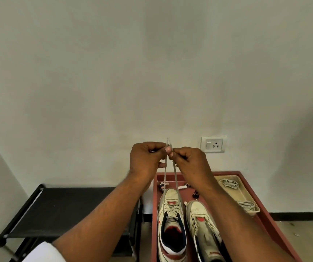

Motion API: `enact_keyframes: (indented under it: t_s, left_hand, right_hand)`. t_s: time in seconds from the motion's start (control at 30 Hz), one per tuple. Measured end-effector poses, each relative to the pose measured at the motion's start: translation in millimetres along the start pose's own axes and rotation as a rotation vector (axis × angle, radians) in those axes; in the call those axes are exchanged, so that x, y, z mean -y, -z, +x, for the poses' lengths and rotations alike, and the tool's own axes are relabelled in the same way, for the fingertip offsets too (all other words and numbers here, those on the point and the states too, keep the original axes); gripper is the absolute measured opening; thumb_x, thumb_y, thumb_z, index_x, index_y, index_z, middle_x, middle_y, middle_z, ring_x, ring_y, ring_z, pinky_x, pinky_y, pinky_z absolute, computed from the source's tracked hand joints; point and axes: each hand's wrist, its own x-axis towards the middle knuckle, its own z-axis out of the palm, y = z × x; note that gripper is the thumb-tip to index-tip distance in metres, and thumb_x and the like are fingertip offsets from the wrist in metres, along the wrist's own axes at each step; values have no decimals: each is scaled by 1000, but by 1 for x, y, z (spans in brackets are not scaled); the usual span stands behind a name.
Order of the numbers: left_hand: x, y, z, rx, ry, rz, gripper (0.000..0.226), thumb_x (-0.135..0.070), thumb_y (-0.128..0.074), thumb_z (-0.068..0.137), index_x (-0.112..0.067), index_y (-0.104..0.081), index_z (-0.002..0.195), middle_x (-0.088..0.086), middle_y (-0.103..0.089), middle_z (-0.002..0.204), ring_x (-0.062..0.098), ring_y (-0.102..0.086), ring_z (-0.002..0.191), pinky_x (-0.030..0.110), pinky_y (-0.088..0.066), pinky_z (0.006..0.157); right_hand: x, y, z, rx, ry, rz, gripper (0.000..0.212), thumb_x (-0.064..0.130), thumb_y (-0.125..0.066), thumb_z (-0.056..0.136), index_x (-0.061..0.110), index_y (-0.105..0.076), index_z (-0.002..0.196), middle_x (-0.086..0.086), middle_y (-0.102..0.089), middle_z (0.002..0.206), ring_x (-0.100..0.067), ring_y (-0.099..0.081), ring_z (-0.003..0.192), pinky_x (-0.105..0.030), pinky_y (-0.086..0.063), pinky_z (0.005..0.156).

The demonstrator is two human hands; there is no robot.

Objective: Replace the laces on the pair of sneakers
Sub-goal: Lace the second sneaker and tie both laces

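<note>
Lace: flat pale lace (174, 167), two taut strands rising from the left sneaker (171, 220) beneath both hands.
Left hand: left hand (146, 159) raised, fingers curled, pinching one strand.
Right hand: right hand (191, 161) touching it, pinching the other.
Right sneaker: scuffed cream right sneaker (202, 229), below the right forearm.
Desk: red desk (269, 222).

Half-laced white sneakers (185, 224), lace (175, 167) taut

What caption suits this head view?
Both hands pull lace ends up from the left sneaker.
</note>
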Motion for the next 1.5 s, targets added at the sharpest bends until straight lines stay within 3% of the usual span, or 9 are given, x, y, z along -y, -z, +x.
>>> enact_keyframes:
  t_s: [0.17, 0.43, 0.53, 0.6, 0.83, 1.07, 1.27, 1.4, 1.5]
  left_hand:
    - [2, -2, 3, 9, -57, 50, 12, -6, -77, 80, -6, -76, 92, 6, -75, 77, 7, -68, 65, 21, -54, 55]
    - [4, -9, 4, -2, -101, 4, 5, -10, -73, 85, -13, -77, 87, -9, -71, 67, -4, -62, 59, 10, -45, 53]
    - [9, -6, 8, -44, -76, 33, 5, -15, -72, 87, -19, -74, 84, -9, -71, 72, -6, -61, 62, 8, -45, 54]
    - [9, -1, 13, -21, -42, 41, 2, -16, -71, 88, -16, -72, 86, -4, -72, 78, -6, -63, 65, 6, -45, 54]
    - [6, 9, 20, 114, -45, 28, 13, -1, -78, 76, -2, -73, 88, 9, -74, 78, 13, -70, 69, 21, -58, 70]
    - [35, 15, 13, -12, 116, -100, 9, -2, -75, 81, -4, -73, 90, 10, -73, 76, 20, -70, 68, 35, -62, 72]
    - [81, 29, 11, -110, 257, -76, 10, -1, -69, 87, -5, -72, 96, 7, -72, 77, 19, -68, 70, 33, -61, 73]
    - [103, 38, 11, -153, 297, -34, 10, -2, -65, 91, -10, -70, 87, 4, -70, 75, 17, -66, 69, 32, -61, 70]
    - [113, 43, 10, -170, 308, 0, 10, -7, -61, 95, -14, -67, 90, 1, -68, 78, 14, -63, 66, 26, -56, 60]
  right_hand:
    - [0, 3, -1, -11, 34, -34, 46, 50, -54, 89, 10, -75, 82, -10, -64, 69, -16, -58, 65, -12, -39, 56]
    - [-3, 3, 3, -4, 98, -146, 21, 23, -56, 97, 13, -74, 97, 0, -65, 82, -9, -61, 78, -17, -45, 66]
    - [-6, -2, 2, -161, 35, 75, 19, 14, -65, 91, 23, -74, 105, 15, -69, 84, -3, -67, 83, -16, -53, 76]
    - [-10, -1, 3, -229, 11, 215, 23, 8, -70, 86, 29, -73, 96, 14, -72, 82, -5, -69, 82, -21, -57, 77]
    - [-1, 8, 10, -119, 138, 227, 21, 4, -73, 82, 24, -74, 88, 17, -71, 77, -4, -69, 72, -11, -51, 65]
    - [-41, 1, -6, -119, -110, 294, 23, 0, -72, 82, 23, -73, 83, 7, -74, 76, -12, -71, 75, -22, -57, 71]
    - [-108, -35, -40, 322, -302, -120, 12, 7, -69, 87, 17, -74, 81, 14, -66, 72, 3, -61, 66, -17, -48, 66]
    - [-135, -79, -40, 440, -337, -407, 43, 22, -62, 92, 20, -47, 52, 3, -45, 55, -13, -44, 55, -29, -37, 57]
    - [-145, -111, -31, 609, -449, -662, 25, 35, -63, 88, 14, -63, 76, -5, -64, 80, -24, -61, 80, -31, -47, 70]
